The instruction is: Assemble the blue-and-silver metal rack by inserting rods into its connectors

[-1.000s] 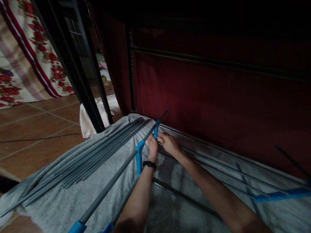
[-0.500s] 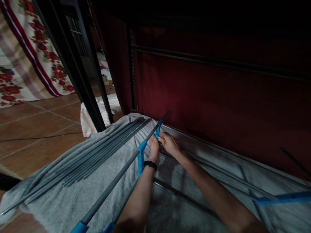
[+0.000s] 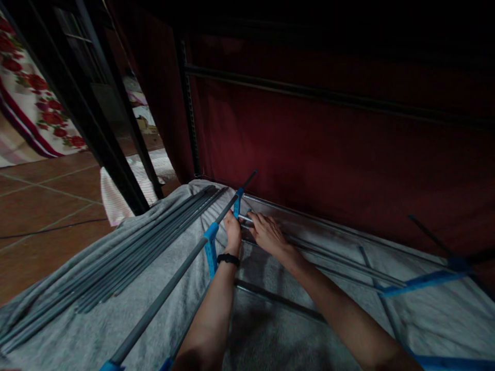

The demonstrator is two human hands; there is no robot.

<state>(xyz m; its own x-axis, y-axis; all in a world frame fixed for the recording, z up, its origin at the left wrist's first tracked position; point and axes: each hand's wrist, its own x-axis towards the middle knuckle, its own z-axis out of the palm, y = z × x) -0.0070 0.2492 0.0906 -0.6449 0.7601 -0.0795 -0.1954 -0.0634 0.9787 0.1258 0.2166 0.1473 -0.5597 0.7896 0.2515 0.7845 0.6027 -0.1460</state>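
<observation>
Clasped around the foot of a blue bracket (image 3: 236,204), my left grip (image 3: 232,228) has most of its fingers hidden from view. Just beside it, my right grip (image 3: 267,234) has its fingers laid against a thin metal tube (image 3: 246,219) that juts sideways near the bracket's lower end; I cannot tell whether they close on it. The bracket hangs from a long grey pole (image 3: 158,303), which slants from the near left up towards the dark red cloth (image 3: 309,154) at the back. Nearer to me, a second blue bracket (image 3: 211,253) sits on the same pole. My left wrist wears a dark band (image 3: 228,259). Beneath it all spreads a grey blanket (image 3: 158,335), with a bundle of grey rods (image 3: 143,247) lying side by side left of the pole. To the right, slender bars (image 3: 348,262) run past my forearm to a long blue piece (image 3: 421,282). A metal rail (image 3: 309,93) crosses the red cloth. Off to the left, past a black post (image 3: 77,108), come a striped cloth (image 3: 116,198), tiled floor (image 3: 46,201) and a flowered cloth (image 3: 48,111)
</observation>
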